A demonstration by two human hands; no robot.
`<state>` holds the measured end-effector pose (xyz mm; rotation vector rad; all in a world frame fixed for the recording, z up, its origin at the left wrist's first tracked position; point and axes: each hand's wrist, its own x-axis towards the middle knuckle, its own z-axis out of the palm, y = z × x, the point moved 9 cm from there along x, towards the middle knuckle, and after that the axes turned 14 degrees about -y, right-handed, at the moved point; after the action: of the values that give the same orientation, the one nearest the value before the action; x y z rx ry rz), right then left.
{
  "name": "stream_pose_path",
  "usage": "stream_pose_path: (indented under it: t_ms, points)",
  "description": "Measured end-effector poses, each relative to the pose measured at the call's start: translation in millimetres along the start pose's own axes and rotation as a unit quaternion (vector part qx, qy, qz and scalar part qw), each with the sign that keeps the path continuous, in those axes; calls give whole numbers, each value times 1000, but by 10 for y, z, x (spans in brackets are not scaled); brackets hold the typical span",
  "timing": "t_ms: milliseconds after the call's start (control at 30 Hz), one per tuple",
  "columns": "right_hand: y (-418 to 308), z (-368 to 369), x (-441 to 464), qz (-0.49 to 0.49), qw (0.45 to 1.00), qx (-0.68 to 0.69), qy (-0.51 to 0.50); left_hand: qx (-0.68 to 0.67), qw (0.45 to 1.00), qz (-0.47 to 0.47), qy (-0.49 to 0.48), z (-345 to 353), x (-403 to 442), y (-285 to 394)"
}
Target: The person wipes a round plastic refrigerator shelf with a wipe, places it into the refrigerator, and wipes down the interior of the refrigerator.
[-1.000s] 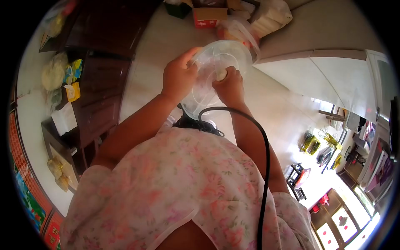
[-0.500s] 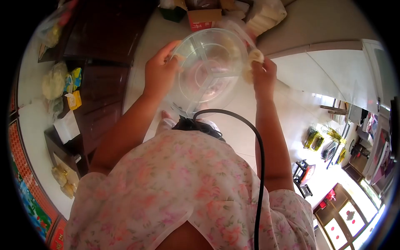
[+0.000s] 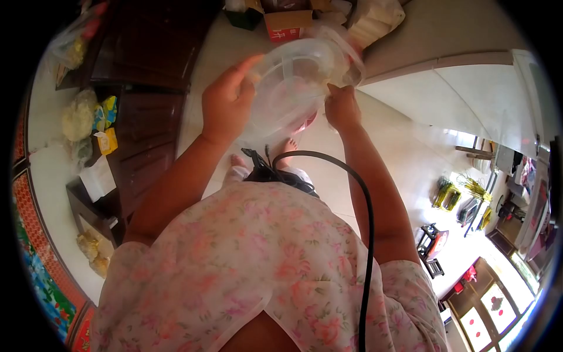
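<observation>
A round, see-through plastic tray (image 3: 272,105) with raised dividers is held up in front of me, tilted. My left hand (image 3: 227,105) grips its left rim, thumb on the near face and fingers behind. At the tray's right side is my right hand (image 3: 343,108), its fingers closed on a pale, crumpled cloth (image 3: 335,75). The cloth lies against the tray's right part and is blurred, so its edges are hard to make out. A reddish thing (image 3: 307,122) shows below the tray, mostly behind it.
A cardboard box (image 3: 287,26) and white plastic bags (image 3: 375,20) stand on the floor ahead. Dark wooden cabinets (image 3: 146,129) line the left, with a white cabinet (image 3: 446,94) to the right. A black cable (image 3: 368,217) runs over my front. My feet (image 3: 290,145) are below.
My right hand has moved left with the cloth, from beyond the tray's right rim onto its right part. The tray has tilted, and its dividers show less clearly.
</observation>
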<state>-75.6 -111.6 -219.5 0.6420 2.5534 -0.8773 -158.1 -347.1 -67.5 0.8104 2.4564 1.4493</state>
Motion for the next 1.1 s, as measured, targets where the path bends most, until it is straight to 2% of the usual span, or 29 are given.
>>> stream_pose_path:
  t_ms: [33,67,100,133,167,233,267,367,400,433,500,533,667,800,867,1000,1100]
  points:
    - [67,8,36,1,1000,7,0,50,998,34,-5,-7,-10,109]
    - [191,97,87,1,988,138,-67,96,993,67,-5,1,-30,220]
    - [240,217,100,0,954,270,-133,98,993,68,-7,-26,-34,269]
    - [379,197,77,27,938,337,-78,125,989,67,-38,3,-22,335]
    - [422,261,79,27,938,337,-78,150,984,65,-67,44,-9,375]
    - [220,-72,-53,-127,959,221,124,157,981,98,-62,68,20,465]
    - [226,-45,-58,-127,959,221,124,161,977,130,-55,79,18,536]
    - [-324,-185,-390,-235,950,148,142,212,965,132,-81,156,-2,630]
    - [-458,-134,-438,-222,965,61,123,212,965,134,-82,154,4,643]
    - [-492,-99,-470,-221,965,64,127,217,962,145,-81,149,5,677]
    - [-523,58,-423,-166,979,-71,93,222,960,155,-76,137,16,719]
    - [-383,210,-291,-102,985,-126,67,235,955,163,-77,133,5,746]
    - [-232,363,-297,-104,982,-157,8,273,944,156,-96,140,-36,777]
    - [-281,145,-410,-129,987,-63,67,251,953,159,-63,80,-29,727]
    - [-276,167,-364,-53,998,-41,8,238,955,165,-59,70,-43,797]
    - [-174,302,-187,-29,998,-31,-38,258,948,179,-59,47,-78,830]
    - [22,379,-149,-36,996,39,-67,241,959,142,-42,-86,-41,669]
